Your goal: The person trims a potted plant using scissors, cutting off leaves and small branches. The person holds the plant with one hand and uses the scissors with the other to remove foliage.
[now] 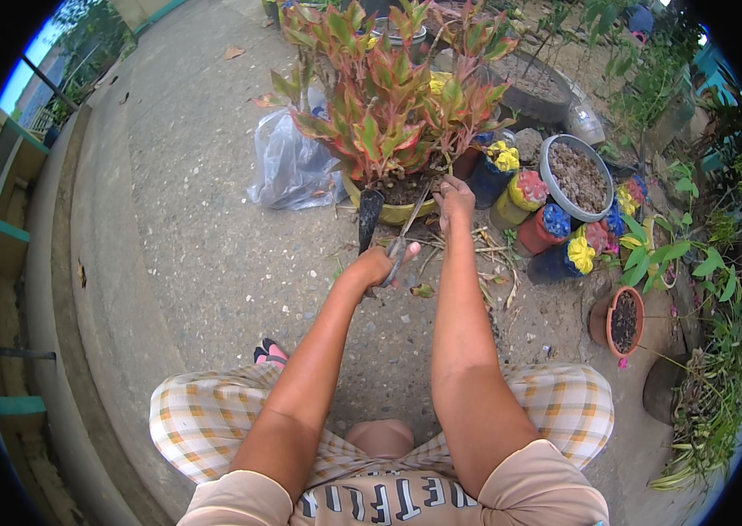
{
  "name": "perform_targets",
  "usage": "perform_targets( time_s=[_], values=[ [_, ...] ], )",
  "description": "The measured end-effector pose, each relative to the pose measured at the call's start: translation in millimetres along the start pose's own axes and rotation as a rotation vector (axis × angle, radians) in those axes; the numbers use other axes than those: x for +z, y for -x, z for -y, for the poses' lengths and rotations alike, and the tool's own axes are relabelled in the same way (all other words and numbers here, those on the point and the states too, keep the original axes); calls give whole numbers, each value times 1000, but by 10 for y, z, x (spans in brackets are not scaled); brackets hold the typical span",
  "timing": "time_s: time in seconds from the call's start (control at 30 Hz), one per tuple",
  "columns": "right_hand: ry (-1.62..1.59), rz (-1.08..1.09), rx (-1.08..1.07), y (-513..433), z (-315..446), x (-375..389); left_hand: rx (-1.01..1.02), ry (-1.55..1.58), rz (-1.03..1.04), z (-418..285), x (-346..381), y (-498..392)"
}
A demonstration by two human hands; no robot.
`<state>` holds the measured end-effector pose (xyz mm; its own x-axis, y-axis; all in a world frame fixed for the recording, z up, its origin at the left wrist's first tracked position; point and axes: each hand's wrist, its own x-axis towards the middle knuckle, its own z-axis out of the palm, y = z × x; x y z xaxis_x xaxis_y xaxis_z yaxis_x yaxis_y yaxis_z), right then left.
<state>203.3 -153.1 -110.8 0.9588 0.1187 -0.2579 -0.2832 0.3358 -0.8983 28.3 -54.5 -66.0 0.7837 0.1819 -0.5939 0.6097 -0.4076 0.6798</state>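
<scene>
A bushy aglaonema point(377, 125) with red-edged green leaves fills a yellow pot point(396, 215) in front of me. My left hand point(376, 266) is closed around the handles of metal scissors point(416, 212), whose blades point up toward the pot's right side. Across the pot's near rim leans a dark flat blade-like tool point(370, 214); its lower end passes behind my left hand, so I cannot tell whether that hand holds it too. My right hand point(456, 199) pinches the base of a plant stem point(448, 164) at the right rim, close to the scissor tips.
A clear plastic bag point(292, 161) lies left of the pot. Painted bottle planters point(545, 227), a grey tub of soil point(578, 177) and a terracotta-coloured pot point(618, 320) stand at right. Cut stems and dry leaves point(476, 248) litter the concrete point(213, 263). A ledge point(62, 263) runs along the left.
</scene>
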Motion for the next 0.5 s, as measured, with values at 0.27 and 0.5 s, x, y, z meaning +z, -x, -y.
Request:
perform_targets(
  time_s=[0.27,0.5],
  values=[
    [75,70,37,98,21,56,-14,-300,-103,68,34,-124],
    [17,66,34,86,3,7,-10,136,166,-52,7,22]
  ],
)
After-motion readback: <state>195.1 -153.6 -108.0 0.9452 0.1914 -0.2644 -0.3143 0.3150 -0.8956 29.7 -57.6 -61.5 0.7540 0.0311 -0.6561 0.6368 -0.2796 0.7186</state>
